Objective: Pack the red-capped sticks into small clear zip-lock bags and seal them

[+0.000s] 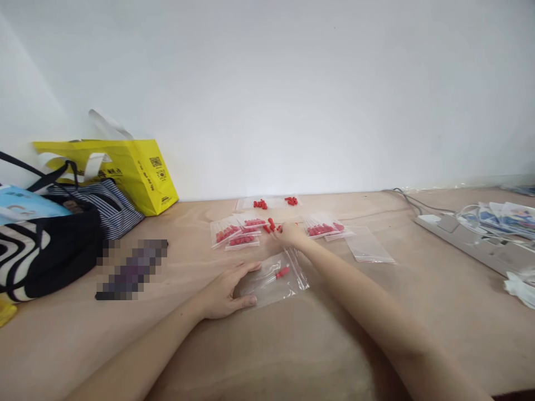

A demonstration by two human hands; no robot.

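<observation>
Left hand point(228, 291), fingers apart, rests on the clear bag point(271, 281) on the desk point(184, 345); right hand point(291, 235), fingers at loose red pieces point(271, 224), grip indiscernible.

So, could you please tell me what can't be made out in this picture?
All in the head view:
- Whether the right hand grips a red piece: the hand hides it.
- One end of the open bag: under the left hand.
- Piece counts in the filled bags: too small.
- The dark object: pixelated.
- The black bag: cut by the left edge.
</observation>
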